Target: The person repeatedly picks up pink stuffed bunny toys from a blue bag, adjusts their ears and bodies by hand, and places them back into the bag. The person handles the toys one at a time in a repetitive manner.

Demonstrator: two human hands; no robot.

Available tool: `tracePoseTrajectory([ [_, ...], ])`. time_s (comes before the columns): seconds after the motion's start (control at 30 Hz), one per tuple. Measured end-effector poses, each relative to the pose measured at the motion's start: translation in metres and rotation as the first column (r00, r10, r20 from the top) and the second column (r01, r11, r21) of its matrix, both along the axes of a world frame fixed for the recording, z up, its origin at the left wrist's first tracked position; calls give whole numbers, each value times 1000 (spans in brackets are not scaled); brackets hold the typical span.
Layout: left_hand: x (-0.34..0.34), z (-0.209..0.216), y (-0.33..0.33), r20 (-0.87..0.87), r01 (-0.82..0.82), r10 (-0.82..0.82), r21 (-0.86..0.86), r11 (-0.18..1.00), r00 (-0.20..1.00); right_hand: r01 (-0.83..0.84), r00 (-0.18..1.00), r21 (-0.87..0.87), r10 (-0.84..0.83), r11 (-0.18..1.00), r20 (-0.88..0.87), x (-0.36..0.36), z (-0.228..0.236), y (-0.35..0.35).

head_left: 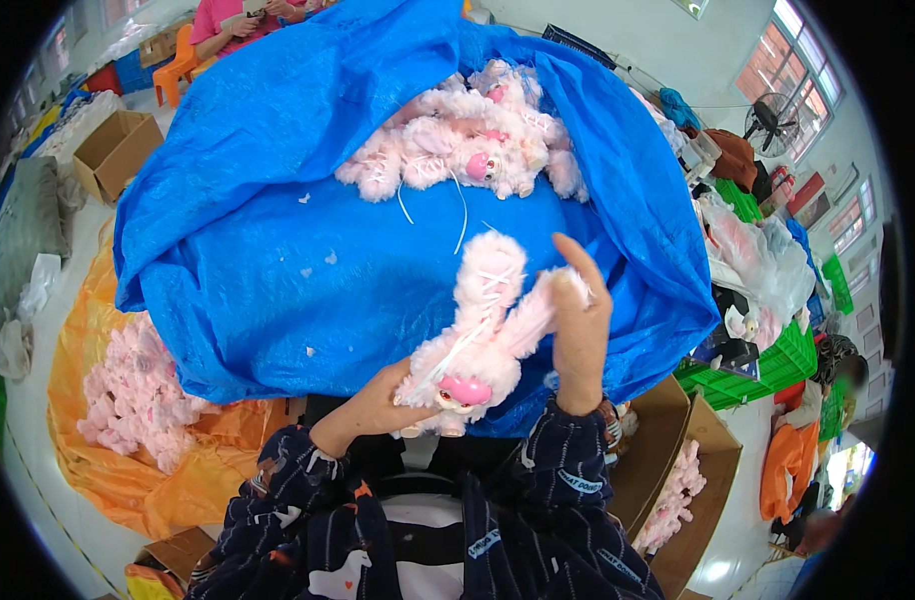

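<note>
Pink plush toy [483, 335] hangs between both hands above a blue tarp sack [278, 250]: left hand [383, 400] grips its head end, right hand [581, 320] clasps a limb. More plush toys [468, 140] lie heaped inside the sack, well apart.

Fluffy pink plush toy [478, 340]; crinkled, slightly glossy blue plastic sheet [278, 260].
</note>
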State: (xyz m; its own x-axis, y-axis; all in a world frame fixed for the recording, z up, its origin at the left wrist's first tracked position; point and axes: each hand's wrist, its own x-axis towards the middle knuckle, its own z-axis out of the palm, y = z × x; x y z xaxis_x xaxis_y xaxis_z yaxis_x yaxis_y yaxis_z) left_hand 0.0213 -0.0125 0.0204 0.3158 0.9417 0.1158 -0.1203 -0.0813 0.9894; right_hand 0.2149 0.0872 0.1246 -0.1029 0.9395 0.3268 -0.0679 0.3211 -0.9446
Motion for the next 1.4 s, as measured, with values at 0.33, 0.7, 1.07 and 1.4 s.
tracePoseTrajectory([
  [0.33,1,2,0,-12,-40,41,23,999,999,-8,912,333,-129,943,389,-29,35,-25],
  [0.7,5,0,-1,-180,-114,146,177,978,973,-73,912,194,-13,978,409,-45,24,-18],
  [1.07,3,-6,-2,-50,-93,96,65,994,994,50,928,604,-261,796,266,-41,35,-8],
  [1.4,1,-11,-1,128,-106,113,-64,992,985,-95,995,54,97,994,-24,-31,25,-10],
])
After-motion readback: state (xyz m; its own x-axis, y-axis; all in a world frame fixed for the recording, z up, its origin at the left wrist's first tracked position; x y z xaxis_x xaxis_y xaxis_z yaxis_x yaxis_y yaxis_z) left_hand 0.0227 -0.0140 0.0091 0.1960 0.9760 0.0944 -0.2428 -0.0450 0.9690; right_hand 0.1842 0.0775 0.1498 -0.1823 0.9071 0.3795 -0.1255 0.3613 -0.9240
